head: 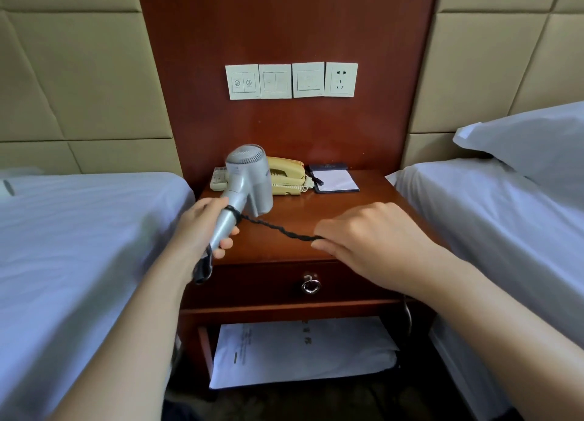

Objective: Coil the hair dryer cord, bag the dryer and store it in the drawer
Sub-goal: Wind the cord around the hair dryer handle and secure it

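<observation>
The left hand (202, 228) grips the handle of the silver plastic hair dryer (249, 174), fingers curled round it and thumb on top. It holds the dryer in the air over the front left corner of the reddish-brown wooden nightstand (363, 206). The handle's long axis is tilted, running from low near the person up and away to the round vented head, and the nozzle points down toward the tabletop.

The black twisted cord (278, 228) makes a turn round the handle just above the left thumb. From there it stretches taut to the right and slightly down, along the nightstand's front edge, to the right hand (373, 240). That hand pinches it at the fingertips, knuckles up; how much cord lies beyond the pinch is hidden. So the free run lies to the right of the gripped handle, and the right hand is the one placed to carry it round. Probably the next wrap goes on beside the turn that is there.

A short dark loop of cord hangs below the left hand. The drawer (252, 281) under the front edge is closed, its metal ring pull (311, 285) hanging untouched. No bag can be identified with certainty.
</observation>
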Available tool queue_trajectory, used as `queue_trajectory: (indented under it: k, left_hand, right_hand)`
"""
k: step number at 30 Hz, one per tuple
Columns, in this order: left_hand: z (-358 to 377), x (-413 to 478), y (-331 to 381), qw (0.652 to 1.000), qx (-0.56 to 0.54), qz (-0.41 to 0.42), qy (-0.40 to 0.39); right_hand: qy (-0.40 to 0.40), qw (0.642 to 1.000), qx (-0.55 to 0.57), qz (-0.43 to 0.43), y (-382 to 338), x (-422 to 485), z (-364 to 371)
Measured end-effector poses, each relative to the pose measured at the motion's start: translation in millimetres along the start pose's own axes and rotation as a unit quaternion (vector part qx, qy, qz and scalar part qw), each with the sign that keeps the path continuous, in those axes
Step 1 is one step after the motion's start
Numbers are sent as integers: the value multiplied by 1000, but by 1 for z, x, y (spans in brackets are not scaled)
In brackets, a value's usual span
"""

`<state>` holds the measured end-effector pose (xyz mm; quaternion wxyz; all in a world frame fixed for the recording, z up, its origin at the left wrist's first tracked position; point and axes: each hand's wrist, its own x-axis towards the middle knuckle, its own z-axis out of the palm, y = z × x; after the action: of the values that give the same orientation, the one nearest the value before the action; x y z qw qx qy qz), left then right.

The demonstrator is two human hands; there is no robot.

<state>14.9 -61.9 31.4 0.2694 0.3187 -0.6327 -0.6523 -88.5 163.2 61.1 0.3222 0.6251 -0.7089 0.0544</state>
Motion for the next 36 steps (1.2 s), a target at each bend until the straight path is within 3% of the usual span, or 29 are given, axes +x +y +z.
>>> queue_trajectory:
  k: [5, 10, 13, 20, 23, 27, 31, 33, 36]
  left_hand:
    - [16, -13, -4, 971, 205, 124, 16]
    - [32, -34, 0, 937, 305, 149, -79]
    - [43, -44, -4, 908, 374, 156, -105]
    - [65, -59, -7, 872, 449, 146, -131]
    - [67, -57, -8, 854, 479, 167, -115]
    - [58, -57, -5, 823, 504, 242, -100]
    - [44, -50, -3, 817, 506, 253, -110]
    - [37, -47, -3, 830, 490, 233, -128]
    - [29, -42, -3, 859, 442, 197, -167]
  right_hand:
    - [92, 992, 82, -3, -1, 11, -11]
    - [146, 983, 108, 37, 3, 20, -22]
    - [139, 980, 132, 46, 4, 25, -21]
    - [113, 984, 134, -21, -17, 24, -8]
    - [92, 982, 165, 10, -12, 23, -8]
    - [31, 941, 306, 140, 16, 20, -10]
    - [-127, 879, 424, 178, 41, 8, -12]
    - [-143, 855, 456, 201, 48, 3, -8]
    - [-104, 826, 494, 250, 58, -1, 5]
